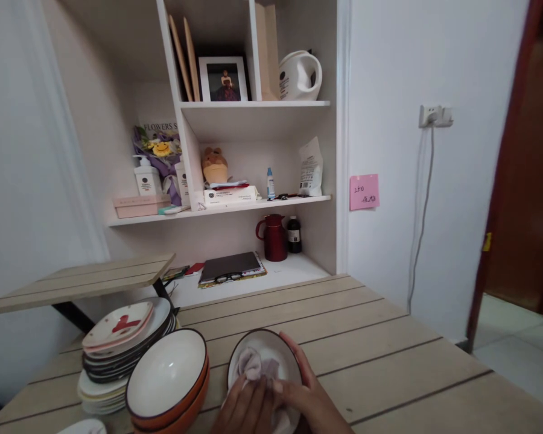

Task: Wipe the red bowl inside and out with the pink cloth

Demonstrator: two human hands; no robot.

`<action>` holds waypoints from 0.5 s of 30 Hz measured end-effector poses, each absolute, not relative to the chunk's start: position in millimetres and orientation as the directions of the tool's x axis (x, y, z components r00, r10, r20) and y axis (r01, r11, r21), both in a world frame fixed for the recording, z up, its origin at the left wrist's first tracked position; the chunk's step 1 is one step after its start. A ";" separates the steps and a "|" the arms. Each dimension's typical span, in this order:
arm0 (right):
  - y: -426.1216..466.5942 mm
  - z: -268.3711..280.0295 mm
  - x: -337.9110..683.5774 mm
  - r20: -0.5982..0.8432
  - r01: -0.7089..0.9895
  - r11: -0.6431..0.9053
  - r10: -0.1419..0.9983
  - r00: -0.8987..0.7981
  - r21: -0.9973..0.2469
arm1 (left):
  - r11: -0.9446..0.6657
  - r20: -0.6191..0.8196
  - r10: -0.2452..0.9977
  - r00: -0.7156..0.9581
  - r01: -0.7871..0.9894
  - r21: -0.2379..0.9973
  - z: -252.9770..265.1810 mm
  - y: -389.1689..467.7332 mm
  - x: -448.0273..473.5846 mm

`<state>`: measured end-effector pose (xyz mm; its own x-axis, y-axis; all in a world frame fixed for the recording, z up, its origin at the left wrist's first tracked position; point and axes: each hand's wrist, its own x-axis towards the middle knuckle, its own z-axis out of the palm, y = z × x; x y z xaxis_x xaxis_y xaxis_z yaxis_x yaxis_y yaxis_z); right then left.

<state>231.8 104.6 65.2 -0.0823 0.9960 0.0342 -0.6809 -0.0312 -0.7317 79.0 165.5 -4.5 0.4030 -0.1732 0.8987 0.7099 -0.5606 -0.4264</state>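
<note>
A white bowl with a dark rim (pixel 278 345) is tilted toward me at the front middle of the table. My right hand (pixel 314 395) grips its right side, fingers round the outside and thumb over the inner face. Inside the bowl, my left hand (pixel 247 407) presses a crumpled pale cloth (pixel 250 363) against the surface, its fingers bunched together. Part of the cloth and the lower bowl are hidden by the hands. Just left of them stands a stack of orange-brown bowls (pixel 167 377) with white insides.
Stacked plates (pixel 117 325) stand at the left, beside a raised slatted shelf (pixel 95 277). Another plate (pixel 84 427) shows at the bottom edge. Behind the slatted table (pixel 389 361), a white shelf unit holds a dark red jug (pixel 275 240) and a black laptop (pixel 230 267).
</note>
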 end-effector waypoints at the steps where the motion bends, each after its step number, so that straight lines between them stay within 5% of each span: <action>1: 104.7 65.2 232.0 0.038 -0.678 -0.022 0.997 -0.074 -0.734 | -0.559 0.898 -0.171 0.405 0.711 -0.427 -5.7 165.6 79.4; 15: 101.2 69.6 231.6 0.065 -0.728 -0.002 0.996 -0.064 -0.685 | -0.494 0.887 -0.225 0.403 0.737 -0.461 -10.6 168.3 76.3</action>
